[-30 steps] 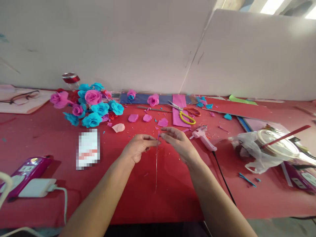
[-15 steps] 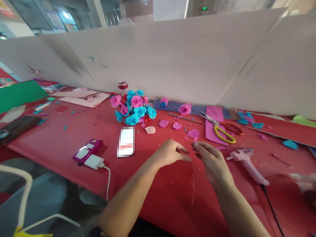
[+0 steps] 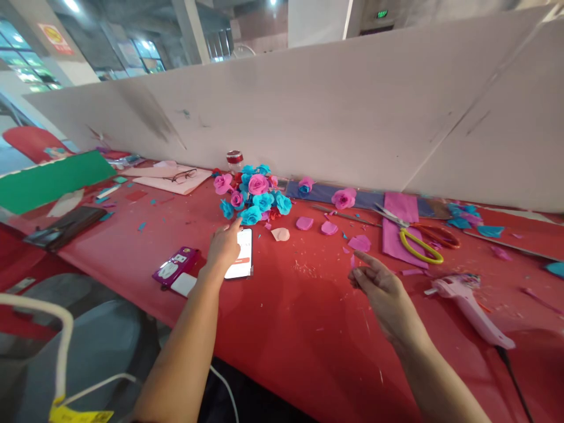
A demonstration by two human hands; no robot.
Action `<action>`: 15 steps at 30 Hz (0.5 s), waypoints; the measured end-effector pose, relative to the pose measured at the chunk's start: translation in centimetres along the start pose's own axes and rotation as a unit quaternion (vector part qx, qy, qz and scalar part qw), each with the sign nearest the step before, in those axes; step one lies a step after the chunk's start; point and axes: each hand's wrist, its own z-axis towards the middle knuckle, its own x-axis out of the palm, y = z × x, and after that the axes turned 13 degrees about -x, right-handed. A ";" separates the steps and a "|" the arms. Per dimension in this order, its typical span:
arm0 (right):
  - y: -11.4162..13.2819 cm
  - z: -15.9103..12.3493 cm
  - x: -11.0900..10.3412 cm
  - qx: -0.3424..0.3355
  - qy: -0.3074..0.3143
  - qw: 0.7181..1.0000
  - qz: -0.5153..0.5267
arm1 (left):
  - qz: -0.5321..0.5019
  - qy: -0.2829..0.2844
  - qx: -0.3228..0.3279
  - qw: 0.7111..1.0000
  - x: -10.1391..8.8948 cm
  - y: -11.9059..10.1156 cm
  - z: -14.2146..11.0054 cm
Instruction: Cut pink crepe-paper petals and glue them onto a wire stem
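My left hand (image 3: 224, 251) is over a phone (image 3: 241, 269) with a lit screen, its index finger stretched toward the top edge; it holds nothing that I can see. At the right, my right hand (image 3: 382, 289) hovers above the table with thumb and fingers pinched and index finger pointing forward. What sits in that pinch, if anything, is too small to make out; a faint thin strand shows below it. Just beyond its fingertips lies a pink paper petal (image 3: 360, 242). More pink petals (image 3: 304, 223) and a pale petal (image 3: 281, 235) lie between the hands.
Behind the phone stands a bunch of blue and pink paper flowers (image 3: 258, 197). Yellow-and-red-handled scissors (image 3: 420, 245) rest on pink paper (image 3: 399, 205). A pink glue gun (image 3: 473, 311) with a black cord lies at right, a purple power bank (image 3: 176, 267) at left. A partition (image 3: 317, 117) closes the back.
My left hand has left the spot beside my right hand and moved left onto the phone. My right hand stays near the pink petal. The view has shifted slightly.
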 end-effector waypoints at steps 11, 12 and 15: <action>0.8 0.0 -0.3 -0.007 -0.002 1.000 0.027 | 0.018 0.030 -0.008 0.999 0.4 0.1 0.4; 0.9 0.0 -0.4 -0.004 -0.004 1.000 0.030 | 0.017 0.025 -0.010 0.999 0.2 0.2 0.4; 0.9 0.0 -0.4 0.002 -0.007 0.999 0.044 | -0.006 -0.026 -0.018 0.999 -0.8 -0.5 -0.5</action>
